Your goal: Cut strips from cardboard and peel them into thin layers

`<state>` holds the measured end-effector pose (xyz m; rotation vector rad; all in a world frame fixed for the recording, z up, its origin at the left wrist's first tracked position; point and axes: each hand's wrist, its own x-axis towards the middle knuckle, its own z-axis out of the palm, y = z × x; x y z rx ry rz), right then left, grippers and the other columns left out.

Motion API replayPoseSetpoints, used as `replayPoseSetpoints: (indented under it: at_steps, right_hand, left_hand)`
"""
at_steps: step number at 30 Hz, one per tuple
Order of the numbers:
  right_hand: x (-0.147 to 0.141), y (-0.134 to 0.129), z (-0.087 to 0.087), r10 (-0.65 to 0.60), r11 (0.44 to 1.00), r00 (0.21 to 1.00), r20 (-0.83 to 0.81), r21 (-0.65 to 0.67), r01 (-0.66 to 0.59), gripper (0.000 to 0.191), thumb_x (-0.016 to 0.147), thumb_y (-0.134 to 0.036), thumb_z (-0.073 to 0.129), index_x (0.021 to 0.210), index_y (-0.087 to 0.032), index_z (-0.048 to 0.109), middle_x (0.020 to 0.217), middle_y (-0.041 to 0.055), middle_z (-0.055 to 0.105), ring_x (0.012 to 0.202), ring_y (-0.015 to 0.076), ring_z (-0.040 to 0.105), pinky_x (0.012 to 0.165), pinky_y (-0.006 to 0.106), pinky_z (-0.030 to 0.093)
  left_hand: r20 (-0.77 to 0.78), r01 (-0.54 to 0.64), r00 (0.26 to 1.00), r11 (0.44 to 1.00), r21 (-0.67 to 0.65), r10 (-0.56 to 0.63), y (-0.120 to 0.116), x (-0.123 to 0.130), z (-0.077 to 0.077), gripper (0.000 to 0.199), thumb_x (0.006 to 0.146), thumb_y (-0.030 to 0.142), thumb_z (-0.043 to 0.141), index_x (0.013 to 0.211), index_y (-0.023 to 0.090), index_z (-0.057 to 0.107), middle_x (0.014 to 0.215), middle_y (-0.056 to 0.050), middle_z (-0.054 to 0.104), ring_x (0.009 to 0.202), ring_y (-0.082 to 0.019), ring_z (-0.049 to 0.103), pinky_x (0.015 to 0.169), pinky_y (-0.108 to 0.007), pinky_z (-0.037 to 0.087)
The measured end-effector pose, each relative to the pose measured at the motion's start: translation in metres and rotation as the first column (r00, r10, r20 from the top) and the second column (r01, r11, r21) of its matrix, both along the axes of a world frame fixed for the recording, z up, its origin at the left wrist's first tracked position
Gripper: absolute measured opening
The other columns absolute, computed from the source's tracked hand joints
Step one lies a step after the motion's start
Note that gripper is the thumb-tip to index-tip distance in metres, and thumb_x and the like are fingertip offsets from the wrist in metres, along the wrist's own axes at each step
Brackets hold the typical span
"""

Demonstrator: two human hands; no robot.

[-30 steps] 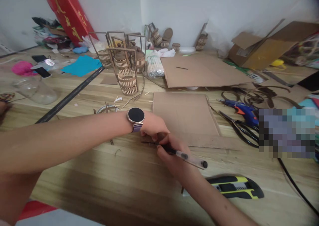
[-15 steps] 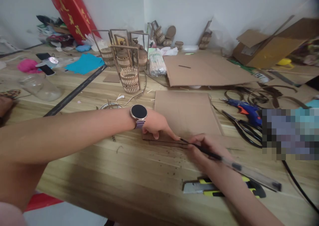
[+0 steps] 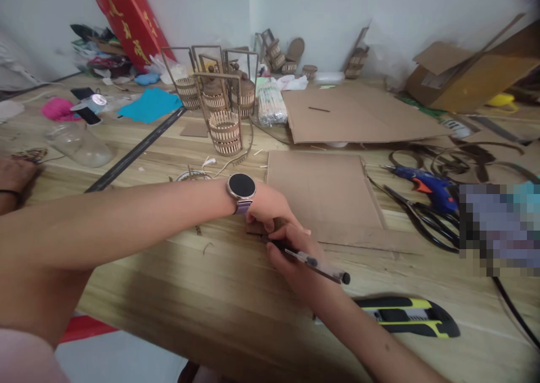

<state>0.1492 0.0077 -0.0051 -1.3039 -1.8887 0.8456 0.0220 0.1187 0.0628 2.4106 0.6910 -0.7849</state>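
Note:
My left hand, with a watch on its wrist, presses on the near edge of a brown cardboard sheet. Its fingers are partly covered by my right hand, but they look spread rather than wrapped round anything. My right hand pinches a black pen with a clear barrel. The pen tip is low against the cardboard edge, just below my left palm. A narrow cardboard strip lies along that edge, with a thin dark line running beside it. Under my right forearm is a yellow and black utility knife, partly hidden.
Scissors and a blue glue gun lie to the right. Small slatted baskets with handles stand behind. A larger cardboard sheet lies farther back. At the left are a glass jar and another person's hand.
My right hand has moved left with the pen, from beyond my left fingertip to below my left palm. More of the utility knife shows. The view has shifted slightly.

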Motion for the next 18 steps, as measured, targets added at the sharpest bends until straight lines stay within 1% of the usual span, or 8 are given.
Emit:
replayPoseSetpoints:
  at_steps: [3, 5, 8, 11, 15, 17, 18]
  right_hand:
    - [-0.003, -0.001, -0.003, -0.015, 1.000, 1.000, 0.017, -0.003, 0.015, 0.006, 0.078, -0.025, 0.056, 0.076, -0.023, 0.061, 0.074, 0.0010, 0.068, 0.076, 0.0182, 0.062, 0.076, 0.032, 0.045]
    - [-0.005, -0.002, -0.003, -0.024, 1.000, 0.999, 0.030, -0.009, 0.024, 0.006, 0.078, -0.025, 0.056, 0.077, -0.023, 0.061, 0.074, 0.0013, 0.068, 0.076, 0.0188, 0.062, 0.076, 0.034, 0.045]
    - [-0.007, -0.002, -0.002, -0.032, 0.999, 0.999, 0.040, -0.013, 0.032, 0.006, 0.078, -0.025, 0.056, 0.076, -0.023, 0.061, 0.076, 0.0020, 0.069, 0.076, 0.0188, 0.062, 0.076, 0.034, 0.044]
    - [-0.004, -0.002, 0.000, -0.041, 0.999, 0.998, 0.042, -0.015, 0.041, 0.006, 0.077, -0.024, 0.055, 0.075, -0.022, 0.061, 0.078, 0.0021, 0.071, 0.075, 0.0177, 0.063, 0.073, 0.032, 0.045]
    - [0.013, -0.001, 0.002, -0.077, 0.997, 0.996, 0.048, -0.029, 0.078, 0.009, 0.077, -0.026, 0.054, 0.074, -0.022, 0.062, 0.069, 0.0009, 0.069, 0.064, 0.0156, 0.061, 0.061, 0.027, 0.044]
    - [0.027, -0.001, 0.004, -0.107, 0.993, 0.993, 0.054, -0.035, 0.109, 0.013, 0.078, -0.031, 0.053, 0.074, -0.022, 0.062, 0.063, 0.0001, 0.066, 0.057, 0.0147, 0.059, 0.055, 0.026, 0.043]
    - [0.035, -0.001, 0.006, -0.124, 0.991, 0.991, 0.058, -0.035, 0.126, 0.016, 0.078, -0.033, 0.053, 0.073, -0.022, 0.063, 0.062, 0.0001, 0.066, 0.055, 0.0146, 0.058, 0.052, 0.025, 0.043]
  left_hand:
    - [0.001, 0.007, 1.000, 1.000, -0.023, -0.007, 0.001, 0.000, -0.001, 0.072, 0.085, 0.008, 0.058, 0.145, 0.045, 0.045, 0.062, 0.007, 0.068, 0.045, -0.012, 0.056, 0.052, -0.021, 0.042]
    - [0.002, -0.006, 1.000, 1.000, -0.027, 0.006, 0.000, 0.001, -0.001, 0.076, 0.083, 0.005, 0.058, 0.145, 0.047, 0.045, 0.061, 0.008, 0.067, 0.044, -0.011, 0.055, 0.051, -0.019, 0.041]
    - [0.010, -0.018, 1.000, 1.000, -0.023, 0.018, -0.001, 0.001, 0.000, 0.075, 0.082, 0.003, 0.057, 0.143, 0.047, 0.048, 0.057, 0.009, 0.064, 0.042, -0.010, 0.054, 0.049, -0.018, 0.039]
    - [-0.008, -0.016, 1.000, 1.000, -0.020, 0.016, -0.001, 0.002, 0.000, 0.073, 0.084, 0.006, 0.057, 0.144, 0.046, 0.046, 0.059, 0.008, 0.065, 0.042, -0.011, 0.054, 0.048, -0.019, 0.040]
    - [-0.008, 0.002, 1.000, 1.000, -0.019, -0.002, -0.001, 0.002, -0.001, 0.067, 0.084, 0.007, 0.061, 0.141, 0.041, 0.053, 0.067, 0.004, 0.071, 0.044, -0.013, 0.057, 0.049, -0.022, 0.043]
    - [-0.015, -0.005, 1.000, 1.000, -0.023, 0.004, 0.000, 0.001, -0.002, 0.069, 0.083, 0.006, 0.062, 0.141, 0.043, 0.053, 0.069, 0.004, 0.071, 0.043, -0.013, 0.057, 0.049, -0.022, 0.043]
    - [-0.022, -0.010, 1.000, 1.000, -0.021, 0.010, 0.001, 0.001, -0.003, 0.072, 0.082, 0.006, 0.062, 0.142, 0.044, 0.050, 0.066, 0.005, 0.070, 0.042, -0.012, 0.056, 0.049, -0.022, 0.042]
